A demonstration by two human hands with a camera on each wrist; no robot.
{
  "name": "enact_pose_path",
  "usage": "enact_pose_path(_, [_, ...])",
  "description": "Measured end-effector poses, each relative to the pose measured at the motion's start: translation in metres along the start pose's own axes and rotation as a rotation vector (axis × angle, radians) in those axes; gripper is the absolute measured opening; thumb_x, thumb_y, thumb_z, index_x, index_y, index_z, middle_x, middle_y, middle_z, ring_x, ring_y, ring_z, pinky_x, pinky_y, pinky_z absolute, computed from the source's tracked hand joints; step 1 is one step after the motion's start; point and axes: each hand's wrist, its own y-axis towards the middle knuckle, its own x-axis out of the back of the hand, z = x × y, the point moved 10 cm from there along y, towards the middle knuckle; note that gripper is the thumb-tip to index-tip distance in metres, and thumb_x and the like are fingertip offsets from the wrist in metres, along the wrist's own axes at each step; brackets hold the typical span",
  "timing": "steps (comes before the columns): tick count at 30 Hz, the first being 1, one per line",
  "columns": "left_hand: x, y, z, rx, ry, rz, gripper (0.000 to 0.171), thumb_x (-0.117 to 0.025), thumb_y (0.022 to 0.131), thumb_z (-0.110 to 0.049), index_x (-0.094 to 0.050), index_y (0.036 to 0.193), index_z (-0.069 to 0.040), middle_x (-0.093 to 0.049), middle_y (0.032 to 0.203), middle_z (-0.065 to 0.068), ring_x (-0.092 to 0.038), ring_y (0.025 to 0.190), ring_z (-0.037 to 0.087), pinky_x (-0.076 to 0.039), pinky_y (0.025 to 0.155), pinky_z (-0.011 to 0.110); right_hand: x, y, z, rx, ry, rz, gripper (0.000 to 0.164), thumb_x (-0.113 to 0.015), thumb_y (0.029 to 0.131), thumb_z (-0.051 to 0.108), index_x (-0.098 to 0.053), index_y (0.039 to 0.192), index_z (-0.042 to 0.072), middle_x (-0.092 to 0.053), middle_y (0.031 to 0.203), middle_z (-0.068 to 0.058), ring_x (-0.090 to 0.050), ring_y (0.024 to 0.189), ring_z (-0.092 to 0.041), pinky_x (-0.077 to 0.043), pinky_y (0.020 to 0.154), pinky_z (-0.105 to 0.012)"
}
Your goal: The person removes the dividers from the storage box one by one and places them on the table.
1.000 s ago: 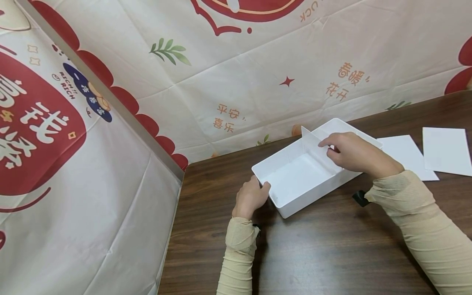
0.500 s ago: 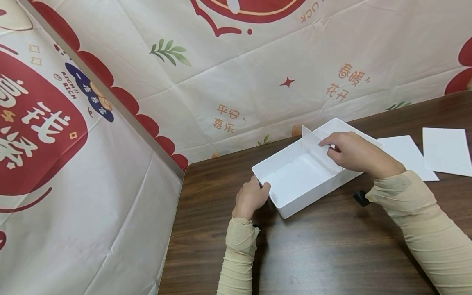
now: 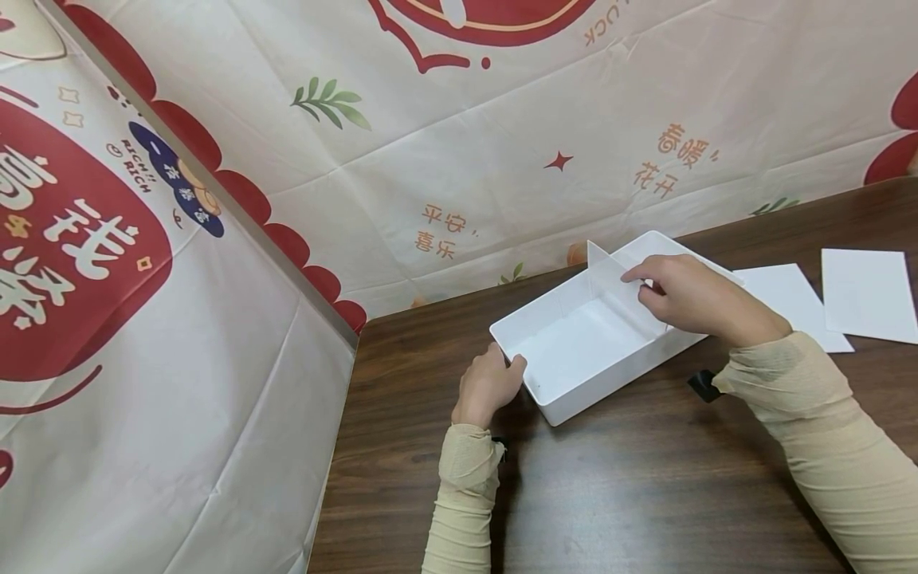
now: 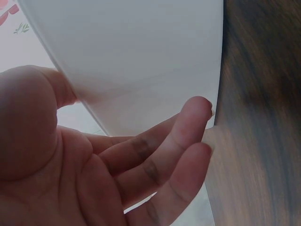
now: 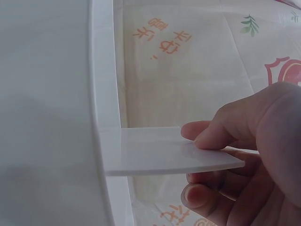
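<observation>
A white rectangular plastic box (image 3: pixel 581 399) lies at an angle on the table. My left hand (image 3: pixel 489 384) grips its left end; in the left wrist view the thumb hooks over the rim while the fingers (image 4: pixel 190 117) lie along the outer wall. A thin white divider (image 3: pixel 606 275) stands crosswise in the box, its far corner poking above the rim. My right hand (image 3: pixel 677 295) pinches the divider's upper edge. From the right wrist, the divider (image 5: pixel 150 153) shows between thumb and fingers, its far end at the box wall (image 5: pixel 106 94).
Two flat white panels (image 3: pixel 868 291) lie on the dark wood table (image 3: pixel 610 510) right of the box, one partly behind the right forearm. A printed cloth (image 3: pixel 502 119) hangs along the back, another (image 3: pixel 237 399) on the left.
The divider has risen very slightly with my right hand. My left hand and the box have stayed in place.
</observation>
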Motion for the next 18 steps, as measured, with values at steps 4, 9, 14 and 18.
enact_pose_path(4, [-0.0002, 0.0008, 0.0003, -0.004, -0.001, -0.003, 0.053, -0.044, 0.092, -0.037, -0.052, 0.124, 0.004, -0.066, 0.101, 0.018, -0.055, 0.073, 0.026, -0.048, 0.07, 0.045, 0.0009, -0.0001, -0.0004, 0.001, -0.003, -0.006, 0.03, -0.055, 0.083, -0.003, -0.067, 0.11, -0.006, -0.067, 0.098, -0.024, -0.05, 0.068, -0.023, -0.044, 0.056, -0.037])
enact_pose_path(9, [0.0, 0.0013, 0.0005, -0.004, 0.001, -0.004, 0.053, -0.043, 0.092, -0.037, -0.052, 0.125, 0.004, -0.067, 0.105, 0.02, -0.055, 0.074, 0.026, -0.049, 0.071, 0.046, 0.0016, -0.0002, -0.0015, 0.001, -0.008, -0.007, 0.03, -0.054, 0.083, -0.003, -0.067, 0.111, -0.007, -0.067, 0.097, -0.023, -0.05, 0.069, -0.024, -0.044, 0.058, -0.038])
enact_pose_path(14, [0.0005, 0.001, 0.0003, -0.007, 0.001, -0.01, 0.052, -0.043, 0.092, -0.038, -0.053, 0.123, 0.003, -0.067, 0.107, 0.021, -0.056, 0.075, 0.026, -0.049, 0.072, 0.046, 0.0011, -0.0001, -0.0033, -0.008, -0.008, -0.003, 0.03, -0.055, 0.084, -0.003, -0.066, 0.111, -0.007, -0.067, 0.1, -0.025, -0.051, 0.071, -0.025, -0.045, 0.058, -0.038])
enact_pose_path(18, [-0.0003, 0.0015, 0.0006, -0.008, -0.005, -0.01, 0.052, -0.043, 0.092, -0.037, -0.052, 0.125, 0.003, -0.067, 0.108, 0.02, -0.056, 0.075, 0.025, -0.049, 0.072, 0.046, 0.0019, -0.0005, -0.004, -0.013, -0.01, -0.007, 0.03, -0.055, 0.084, -0.003, -0.066, 0.112, -0.006, -0.067, 0.1, -0.024, -0.051, 0.071, -0.025, -0.045, 0.058, -0.038])
